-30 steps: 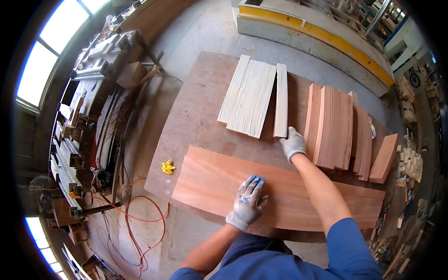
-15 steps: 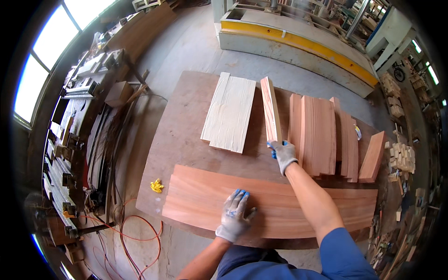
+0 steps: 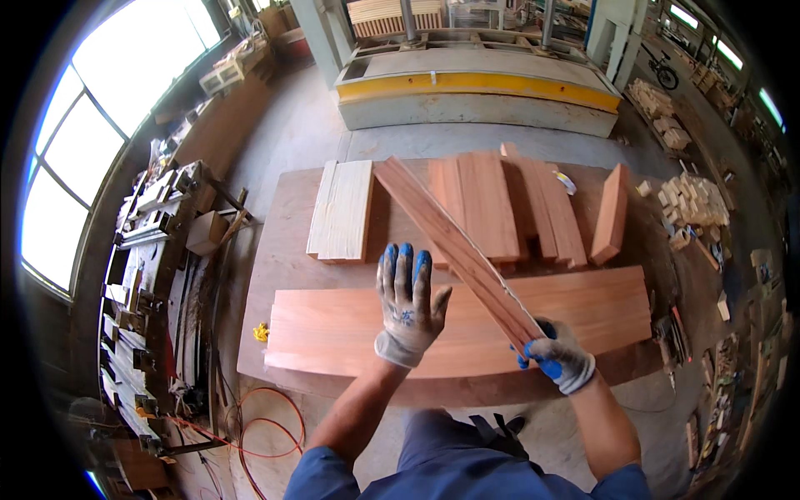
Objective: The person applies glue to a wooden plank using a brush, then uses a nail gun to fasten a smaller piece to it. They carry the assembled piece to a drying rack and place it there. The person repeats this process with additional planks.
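Observation:
My right hand, in a grey glove with blue fingertips, grips the near end of a reddish wooden board. The board slants up and to the left, raised above the table, with a pale rough line along one edge. My left hand, gloved the same way, is raised with fingers stretched and holds nothing. Below both hands lies a wide panel of reddish boards. Beyond it stand a stack of pale, white-faced boards on the left and several reddish boards on the right, partly hidden behind the held board.
All this rests on a brown tabletop. A crumpled yellow thing lies at its left edge, and a single reddish block at the right. A yellow-striped machine stands beyond. Orange hose coils on the floor at left.
My right hand has drawn the board back toward me and tilted it leftward. My left hand has risen off the panel. The whole view has shifted as well.

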`<state>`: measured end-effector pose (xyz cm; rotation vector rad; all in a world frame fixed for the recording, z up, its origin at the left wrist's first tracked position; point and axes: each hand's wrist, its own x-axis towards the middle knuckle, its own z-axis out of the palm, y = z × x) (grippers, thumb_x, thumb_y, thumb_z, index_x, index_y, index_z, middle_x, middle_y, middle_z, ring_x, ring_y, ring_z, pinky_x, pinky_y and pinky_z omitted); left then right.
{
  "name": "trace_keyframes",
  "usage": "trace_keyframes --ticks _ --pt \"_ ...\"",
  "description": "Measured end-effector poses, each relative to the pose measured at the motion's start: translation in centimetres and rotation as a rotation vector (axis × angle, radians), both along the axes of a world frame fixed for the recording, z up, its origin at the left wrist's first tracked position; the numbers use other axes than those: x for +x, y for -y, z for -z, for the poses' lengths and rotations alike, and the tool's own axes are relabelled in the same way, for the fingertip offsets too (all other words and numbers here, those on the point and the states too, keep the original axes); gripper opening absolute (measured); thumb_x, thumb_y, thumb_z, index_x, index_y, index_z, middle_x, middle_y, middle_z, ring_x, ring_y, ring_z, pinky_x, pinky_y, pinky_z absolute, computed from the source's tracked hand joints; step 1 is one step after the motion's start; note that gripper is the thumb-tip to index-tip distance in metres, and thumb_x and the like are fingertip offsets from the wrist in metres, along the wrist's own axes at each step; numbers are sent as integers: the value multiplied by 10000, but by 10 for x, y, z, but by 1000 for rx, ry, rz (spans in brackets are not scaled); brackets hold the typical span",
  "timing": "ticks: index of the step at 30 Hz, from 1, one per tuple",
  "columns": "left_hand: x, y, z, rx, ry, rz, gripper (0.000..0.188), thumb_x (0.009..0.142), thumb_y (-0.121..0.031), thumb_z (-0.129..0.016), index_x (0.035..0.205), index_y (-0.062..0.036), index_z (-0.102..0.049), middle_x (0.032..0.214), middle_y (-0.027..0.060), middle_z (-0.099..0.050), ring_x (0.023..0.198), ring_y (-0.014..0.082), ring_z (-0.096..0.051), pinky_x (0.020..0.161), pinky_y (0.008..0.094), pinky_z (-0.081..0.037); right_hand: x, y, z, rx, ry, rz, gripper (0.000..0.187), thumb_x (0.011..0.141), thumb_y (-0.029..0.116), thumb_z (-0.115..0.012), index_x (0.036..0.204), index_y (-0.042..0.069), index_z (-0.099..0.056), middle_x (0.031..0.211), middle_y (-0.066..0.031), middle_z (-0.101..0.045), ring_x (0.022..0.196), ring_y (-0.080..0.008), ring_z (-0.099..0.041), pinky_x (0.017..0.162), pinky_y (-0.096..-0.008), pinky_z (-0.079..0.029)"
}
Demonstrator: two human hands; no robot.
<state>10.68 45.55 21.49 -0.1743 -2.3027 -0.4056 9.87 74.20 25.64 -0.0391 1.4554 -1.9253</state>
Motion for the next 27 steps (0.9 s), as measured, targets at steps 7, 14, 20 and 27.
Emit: trace_keyframes --ticks 7,14,20,27 --pt "57 -110 -34 -289 -179 77 444 927 -103 -611 1369 -62 -615 1445 188 -527 1395 442 -460 1180 640 -336 98 -168 2 0 135 -141 449 718 225 -794 1069 -39 -699 848 -71 -674 739 -135 -637 658 -281 -505" --pt "70 -203 -39 -298 99 426 522 714 -62 -720 1234 -107 -702 1173 119 -616 1162 363 -605 1098 573 -456 149 -282 47 -253 385 79 651 831 473 -728 1214 -49 -657 902 -172 -710 704 -268 -685 604 -397 -563" --pt "66 -238 -4 -177 456 469 430 718 -125 -781 1143 -104 -721 1018 112 -645 997 330 -630 814 475 -518 133 -337 123 -145 578 529 778 951 745 -523 1202 25 -676 903 -157 -742 710 -285 -731 616 -419 -618" --pt "87 -245 23 28 637 317 454 702 -174 -862 1127 -74 -735 960 145 -669 919 353 -631 811 469 -525 50 -377 184 697 -100 663 493 951 307 -736 1311 -11 -626 1171 -153 -729 1051 -262 -710 904 -353 -570"
